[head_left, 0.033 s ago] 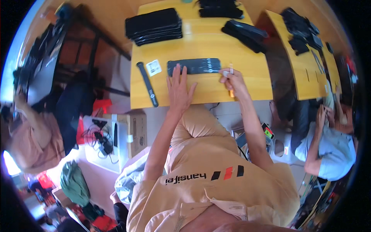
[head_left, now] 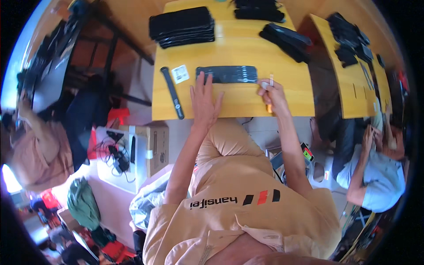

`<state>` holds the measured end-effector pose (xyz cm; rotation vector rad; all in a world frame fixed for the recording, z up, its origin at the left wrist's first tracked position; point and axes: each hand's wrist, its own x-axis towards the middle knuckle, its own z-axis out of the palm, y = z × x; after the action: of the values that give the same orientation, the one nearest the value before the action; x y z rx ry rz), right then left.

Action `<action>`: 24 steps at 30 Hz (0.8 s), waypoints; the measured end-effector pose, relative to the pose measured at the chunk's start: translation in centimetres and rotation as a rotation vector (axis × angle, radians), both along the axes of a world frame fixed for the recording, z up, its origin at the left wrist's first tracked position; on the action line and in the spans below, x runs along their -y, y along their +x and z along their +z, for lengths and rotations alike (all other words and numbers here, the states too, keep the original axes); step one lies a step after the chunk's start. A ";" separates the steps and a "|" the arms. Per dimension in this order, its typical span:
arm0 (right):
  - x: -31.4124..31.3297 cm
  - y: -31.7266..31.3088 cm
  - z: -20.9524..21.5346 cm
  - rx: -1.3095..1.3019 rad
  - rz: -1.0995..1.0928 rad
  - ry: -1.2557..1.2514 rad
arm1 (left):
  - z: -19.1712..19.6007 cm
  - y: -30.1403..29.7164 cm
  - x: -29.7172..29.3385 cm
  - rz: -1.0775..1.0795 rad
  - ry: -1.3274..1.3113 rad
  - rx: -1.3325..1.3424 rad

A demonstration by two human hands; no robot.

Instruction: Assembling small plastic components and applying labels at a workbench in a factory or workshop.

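A dark flat strip-like pack with pale marks near its right end lies crosswise on the yellow table. My left hand is open, its fingertips resting on the left end of the pack. Just off the other end, my right hand is closed around a slim white-and-orange pen-like tool. Something small and white shows at its fingertips; its kind is unclear. Left of the pack lie a white printed label and a black strap.
At the back left stands a stack of black packs. More black bundles lie at the back right. Another yellow table is to the right, with people seated on both sides. A bin with cables and a cardboard box are low on the left.
The whole view has shifted slightly. Relative to the pack, my left fingers sit a little nearer its left end. My right hand still holds the pen-like tool.
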<state>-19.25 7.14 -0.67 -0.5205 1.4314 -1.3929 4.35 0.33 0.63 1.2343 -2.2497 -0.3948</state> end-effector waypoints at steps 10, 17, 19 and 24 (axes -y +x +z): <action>-1.0 1.3 0.3 -0.092 0.073 -0.012 | -0.2 8.5 0.8 0.556 0.184 0.013; -2.3 6.6 4.5 -0.211 0.267 -0.081 | 2.9 8.0 -0.3 0.277 1.038 -1.094; -2.3 9.6 6.5 -0.358 0.385 -0.239 | 4.5 6.7 -1.5 0.256 1.056 -1.139; -1.9 13.6 8.5 -0.390 0.501 -0.446 | 6.1 4.5 -3.8 0.193 1.080 -1.250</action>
<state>-5.67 9.06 7.81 -1.3994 1.1587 -1.2308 8.89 4.09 6.69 1.0641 -0.7539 -1.8154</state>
